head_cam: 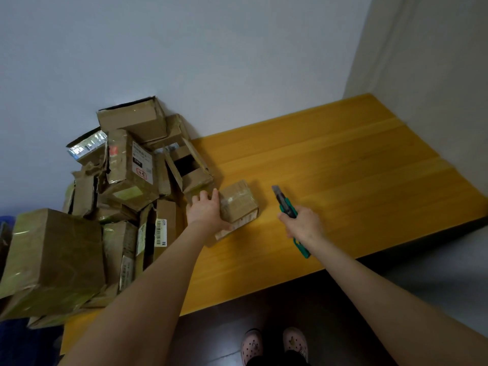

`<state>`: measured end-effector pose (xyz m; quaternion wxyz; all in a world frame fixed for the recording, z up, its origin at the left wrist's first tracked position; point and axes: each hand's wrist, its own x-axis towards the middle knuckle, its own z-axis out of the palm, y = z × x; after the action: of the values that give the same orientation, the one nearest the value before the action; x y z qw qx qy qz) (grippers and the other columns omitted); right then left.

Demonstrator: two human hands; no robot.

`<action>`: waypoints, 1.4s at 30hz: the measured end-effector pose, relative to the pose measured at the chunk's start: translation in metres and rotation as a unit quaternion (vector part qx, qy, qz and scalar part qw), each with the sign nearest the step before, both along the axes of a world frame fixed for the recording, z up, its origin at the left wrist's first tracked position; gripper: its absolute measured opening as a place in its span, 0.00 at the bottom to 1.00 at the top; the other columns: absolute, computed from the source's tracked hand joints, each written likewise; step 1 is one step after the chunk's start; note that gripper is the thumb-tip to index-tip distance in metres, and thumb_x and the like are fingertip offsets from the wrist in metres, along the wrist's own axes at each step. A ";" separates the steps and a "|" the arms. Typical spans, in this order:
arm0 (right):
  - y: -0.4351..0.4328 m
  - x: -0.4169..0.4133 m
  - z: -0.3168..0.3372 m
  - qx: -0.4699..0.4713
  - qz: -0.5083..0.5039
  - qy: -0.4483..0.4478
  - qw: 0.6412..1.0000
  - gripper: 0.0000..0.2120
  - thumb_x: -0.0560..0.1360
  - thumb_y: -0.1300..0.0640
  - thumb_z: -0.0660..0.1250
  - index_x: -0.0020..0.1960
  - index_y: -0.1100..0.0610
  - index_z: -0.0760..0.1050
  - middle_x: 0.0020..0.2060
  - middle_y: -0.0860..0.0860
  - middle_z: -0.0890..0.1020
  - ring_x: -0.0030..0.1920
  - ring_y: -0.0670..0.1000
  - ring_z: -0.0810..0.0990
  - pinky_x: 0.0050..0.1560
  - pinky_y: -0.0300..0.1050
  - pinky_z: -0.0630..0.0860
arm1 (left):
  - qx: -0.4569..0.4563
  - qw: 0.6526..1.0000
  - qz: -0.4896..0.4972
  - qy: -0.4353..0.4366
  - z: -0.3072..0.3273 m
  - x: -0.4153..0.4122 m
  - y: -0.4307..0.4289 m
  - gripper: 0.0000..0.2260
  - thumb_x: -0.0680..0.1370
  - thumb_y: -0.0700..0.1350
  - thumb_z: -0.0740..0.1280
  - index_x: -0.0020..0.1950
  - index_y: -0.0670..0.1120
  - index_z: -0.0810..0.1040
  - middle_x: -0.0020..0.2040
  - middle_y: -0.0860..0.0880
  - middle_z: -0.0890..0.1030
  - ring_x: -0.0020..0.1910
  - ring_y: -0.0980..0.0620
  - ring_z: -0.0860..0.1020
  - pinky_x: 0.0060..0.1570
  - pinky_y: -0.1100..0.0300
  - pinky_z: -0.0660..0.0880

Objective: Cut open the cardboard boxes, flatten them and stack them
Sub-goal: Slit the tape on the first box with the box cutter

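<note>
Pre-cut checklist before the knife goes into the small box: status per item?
1. Small box sits flat on the table: ok.
2. Left hand steadies the box, gripping its left side: ok.
3. Knife held firmly in the right hand, blade out: ok.
4. Taped face of the box turned up: ok.
5. Left fingers out of the cut line: cannot tell.
6. Pile of boxes stable, leaning close behind the left hand: cannot tell.
</note>
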<state>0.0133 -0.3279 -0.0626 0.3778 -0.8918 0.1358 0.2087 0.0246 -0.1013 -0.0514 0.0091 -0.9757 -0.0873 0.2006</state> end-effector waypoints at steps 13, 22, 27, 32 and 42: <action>0.082 0.000 -0.016 0.179 -0.147 0.056 0.971 0.22 0.74 0.58 0.72 0.64 0.59 0.69 0.48 0.53 0.80 0.32 0.43 0.78 0.30 0.39 0.71 | -0.126 0.986 0.104 -0.020 -0.005 -0.016 -0.006 0.26 0.77 0.61 0.63 0.69 0.47 0.68 0.63 0.44 0.74 0.60 0.44 0.75 0.50 0.52 0.76; 0.089 0.024 -0.014 0.107 -0.047 0.018 0.993 0.14 0.77 0.57 0.67 0.60 0.55 0.68 0.40 0.48 0.77 0.35 0.48 0.80 0.39 0.46 0.77 | -0.203 0.965 0.164 -0.033 -0.006 -0.015 0.000 0.37 0.72 0.60 0.71 0.74 0.47 0.60 0.70 0.44 0.67 0.67 0.43 0.69 0.60 0.47 0.73; 0.095 0.022 -0.012 0.089 -0.051 -0.008 0.995 0.08 0.80 0.53 0.61 0.56 0.54 0.69 0.39 0.50 0.79 0.37 0.51 0.81 0.38 0.48 0.78 | -0.068 0.992 0.098 0.031 -0.015 -0.019 -0.016 0.62 0.62 0.67 0.75 0.78 0.45 0.36 0.76 0.44 0.55 0.73 0.42 0.59 0.65 0.40 0.65; 0.084 0.036 0.001 0.151 -0.066 -0.078 0.983 0.06 0.80 0.56 0.58 0.56 0.53 0.70 0.39 0.48 0.78 0.33 0.46 0.80 0.31 0.43 0.74 | -0.058 0.990 -0.126 0.013 -0.012 -0.012 0.001 0.56 0.67 0.57 0.76 0.79 0.50 0.38 0.78 0.47 0.53 0.76 0.43 0.54 0.72 0.36 0.53; 0.080 0.041 0.000 0.151 0.049 -0.001 0.987 0.14 0.79 0.62 0.61 0.63 0.56 0.72 0.44 0.53 0.77 0.41 0.51 0.76 0.35 0.43 0.70 | -0.104 0.994 -0.014 -0.035 -0.021 -0.029 0.036 0.52 0.66 0.59 0.77 0.78 0.47 0.47 0.76 0.45 0.54 0.73 0.43 0.60 0.69 0.44 0.66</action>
<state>0.0539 -0.2481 -0.0627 0.4977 -0.8301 0.0590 0.2444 -0.0046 -0.0652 -0.0721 -0.0927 -0.9789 -0.0529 0.1745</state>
